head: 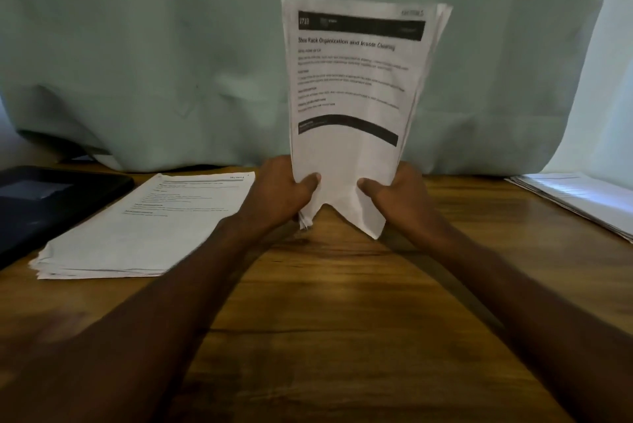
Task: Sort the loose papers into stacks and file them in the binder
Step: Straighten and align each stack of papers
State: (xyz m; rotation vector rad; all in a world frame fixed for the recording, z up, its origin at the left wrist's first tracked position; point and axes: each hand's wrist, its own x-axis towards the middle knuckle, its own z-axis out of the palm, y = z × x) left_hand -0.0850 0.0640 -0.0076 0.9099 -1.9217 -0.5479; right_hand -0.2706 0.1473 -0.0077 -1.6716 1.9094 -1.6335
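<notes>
A sheaf of printed white papers (356, 80) stands upright above the middle of the wooden table (342, 302), its lower edge bent into a notch. My left hand (281, 190) grips its bottom left corner with the thumb on the front page. My right hand (394, 193) grips the bottom right corner the same way. A flat stack of papers (144, 234) lies on the table to the left. Another flat stack (582, 200) lies at the right edge. A dark binder (44, 203) lies at the far left, partly under the left stack.
A pale green cloth (171, 63) hangs behind the table as a backdrop and drapes onto its far edge. Bare wood shows in front of my hands and between the two flat stacks.
</notes>
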